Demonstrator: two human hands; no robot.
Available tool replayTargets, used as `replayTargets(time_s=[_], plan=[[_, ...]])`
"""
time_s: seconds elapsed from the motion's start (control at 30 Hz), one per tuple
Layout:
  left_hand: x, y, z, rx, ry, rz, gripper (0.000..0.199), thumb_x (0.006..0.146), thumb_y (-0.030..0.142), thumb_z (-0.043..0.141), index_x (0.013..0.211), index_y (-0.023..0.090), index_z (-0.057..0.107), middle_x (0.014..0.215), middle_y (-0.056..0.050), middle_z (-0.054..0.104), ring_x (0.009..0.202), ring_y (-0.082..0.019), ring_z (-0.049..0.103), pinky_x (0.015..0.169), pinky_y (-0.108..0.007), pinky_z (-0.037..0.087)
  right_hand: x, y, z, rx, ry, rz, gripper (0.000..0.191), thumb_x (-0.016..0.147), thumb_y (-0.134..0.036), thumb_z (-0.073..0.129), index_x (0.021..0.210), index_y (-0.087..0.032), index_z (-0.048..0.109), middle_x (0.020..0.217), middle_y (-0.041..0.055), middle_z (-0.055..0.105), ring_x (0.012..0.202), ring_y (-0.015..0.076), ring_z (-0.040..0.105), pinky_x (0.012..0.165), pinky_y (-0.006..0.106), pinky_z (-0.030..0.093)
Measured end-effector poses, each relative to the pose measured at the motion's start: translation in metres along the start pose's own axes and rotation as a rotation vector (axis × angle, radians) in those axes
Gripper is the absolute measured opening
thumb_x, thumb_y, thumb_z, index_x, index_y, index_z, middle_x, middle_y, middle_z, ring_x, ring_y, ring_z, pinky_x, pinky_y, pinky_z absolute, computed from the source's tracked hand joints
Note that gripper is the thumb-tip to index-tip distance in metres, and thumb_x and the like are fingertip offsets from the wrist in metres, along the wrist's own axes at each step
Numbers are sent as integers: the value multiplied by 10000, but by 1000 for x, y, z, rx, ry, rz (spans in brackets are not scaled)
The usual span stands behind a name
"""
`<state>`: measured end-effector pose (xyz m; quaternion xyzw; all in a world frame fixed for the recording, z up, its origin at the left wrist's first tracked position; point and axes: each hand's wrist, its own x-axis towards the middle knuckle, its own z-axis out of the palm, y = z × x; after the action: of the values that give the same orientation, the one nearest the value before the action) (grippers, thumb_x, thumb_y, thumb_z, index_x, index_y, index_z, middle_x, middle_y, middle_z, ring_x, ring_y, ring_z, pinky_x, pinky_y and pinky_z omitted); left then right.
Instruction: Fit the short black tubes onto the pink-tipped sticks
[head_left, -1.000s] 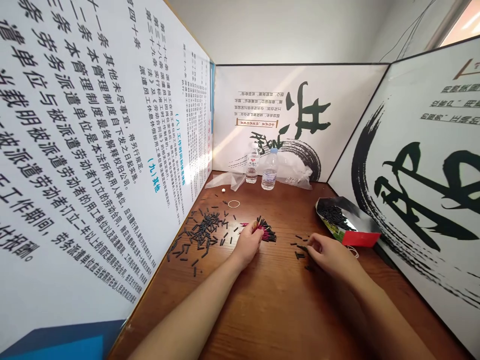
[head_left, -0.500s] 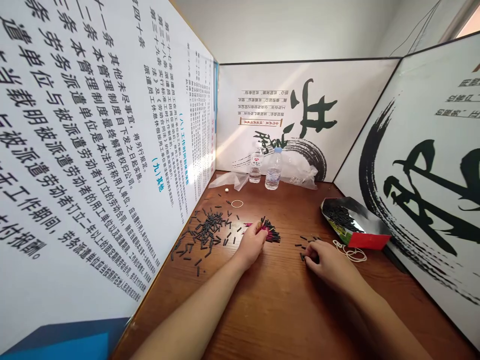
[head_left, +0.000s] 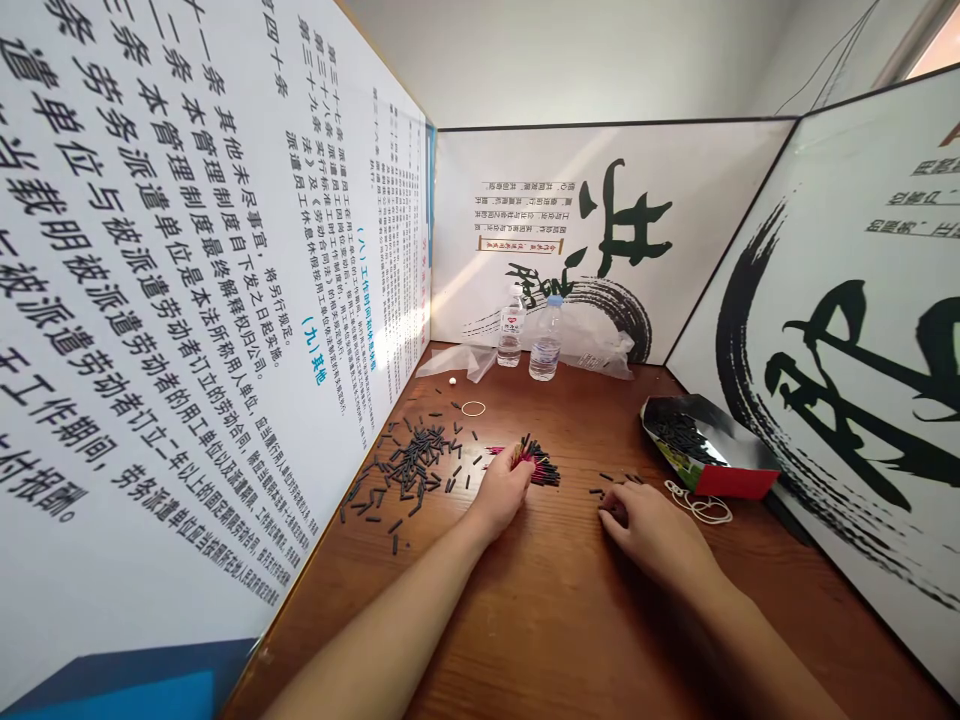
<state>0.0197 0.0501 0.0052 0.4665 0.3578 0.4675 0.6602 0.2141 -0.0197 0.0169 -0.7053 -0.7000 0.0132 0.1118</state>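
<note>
My left hand [head_left: 504, 495] is closed round a bundle of thin sticks [head_left: 546, 468]. Their ends are black and fan out to the right, and pinkish-red lengths show on both sides of the fingers. On the right, my right hand [head_left: 656, 530] rests low over the table with its fingers curled in to the thumb. Whatever the fingertips hold is hidden. Several short black rods [head_left: 598, 491] lie just beyond these fingers. A large scattered heap of the same black rods [head_left: 416, 465] spreads to the left of my left hand.
An opened foil-lined bag [head_left: 731, 478] of black pieces lies at right, with pale rubber bands [head_left: 701, 505] before it. Two water bottles [head_left: 545, 345] and clear plastic bags [head_left: 457, 362] stand at the back. One loose band [head_left: 473, 409] lies near the heap. Printed panels [head_left: 720, 240] enclose the table [head_left: 525, 620].
My right hand has shifted slightly left and its fingers have curled in, covering a black rod that showed by the fingertips. My left hand keeps its hold on the bundle.
</note>
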Motion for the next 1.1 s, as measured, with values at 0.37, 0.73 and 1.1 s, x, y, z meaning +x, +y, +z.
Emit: replayTargets(time_s=[0.37,0.73,1.1], plan=[[1,-2,0,11,5,17,140,711,235,609,704,172,483,565,42,423,526,-75,373,525,-194,322,1,-4,10,150,78,-34,91,812,-258,506,752,-206,551,770,23,632,706,178,582,630,284,400],[0,-2,0,-11,4,-5,130,719,206,600,697,171,477,561,48,405,506,-66,343,513,-190,304,6,-20,21,506,382,-229,227,870,-229,432,954,-186,639,868,73,625,769,190,593,716,304,459],[3,-2,-1,11,23,23,118,741,239,609,729,170,513,546,50,418,528,-81,408,534,-189,349,56,-79,49,1451,461,237,331,744,-428,628,941,-163,616,828,45,629,705,153,570,607,271,456]])
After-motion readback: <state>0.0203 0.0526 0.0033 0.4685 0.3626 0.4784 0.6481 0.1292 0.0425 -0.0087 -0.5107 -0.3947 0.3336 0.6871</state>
